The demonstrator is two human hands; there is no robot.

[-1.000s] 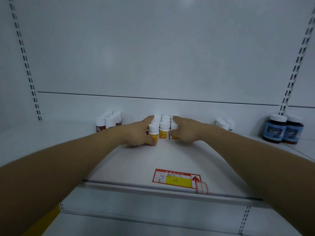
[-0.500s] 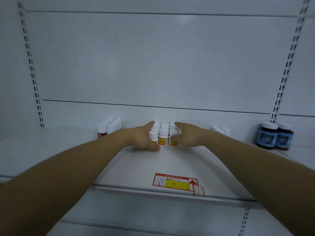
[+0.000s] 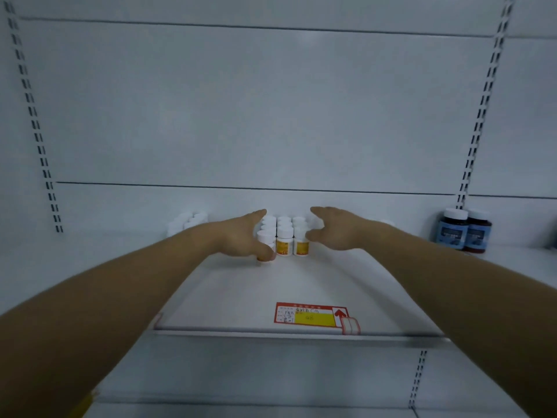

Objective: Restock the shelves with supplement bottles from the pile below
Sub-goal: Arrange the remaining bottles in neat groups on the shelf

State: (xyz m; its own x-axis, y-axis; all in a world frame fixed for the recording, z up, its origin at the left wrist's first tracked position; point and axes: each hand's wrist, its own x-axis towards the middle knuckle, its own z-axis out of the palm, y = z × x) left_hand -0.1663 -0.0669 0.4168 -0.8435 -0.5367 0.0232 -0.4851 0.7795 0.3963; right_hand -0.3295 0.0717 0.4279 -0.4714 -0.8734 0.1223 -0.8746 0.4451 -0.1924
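A block of small white plastic supplement bottles with white screw caps and yellow-orange labels (image 3: pixel 284 236) stands in three short rows running toward the back wall, near the middle of the white metal shelf (image 3: pixel 301 285), set well back from its front edge. The step in hand appears to be squaring up this block. The left hand (image 3: pixel 241 236) lies flat against the left side of the block, its thumb curled round the base of the front-left bottle (image 3: pixel 265 241) and touching it, fingers stretched back along the row. The right hand (image 3: pixel 337 232) is spread open just beside the right side of the block, thumb near the front-right bottle; whether it actually touches is unclear, and it grips nothing.

To do this well, I would press both palms inward evenly and low on the bottles, since light, narrow bottles pushed near the cap are likely to tip and knock their neighbours. The front row should end flush and parallel to the shelf's front edge, labels facing out.

The bottle labels are too small and blurred to read. At the shelf's front edge lies a red-bordered price tag with a yellow panel and a red arrow (image 3: pixel 312 316); its print and handwriting are not legible. Toward the shelf's left end stands a cluster of white-capped bottles (image 3: pixel 188 223), blurred. Near the right end stand two dark jars with white lids and blue labels (image 3: pixel 464 232), text unreadable.
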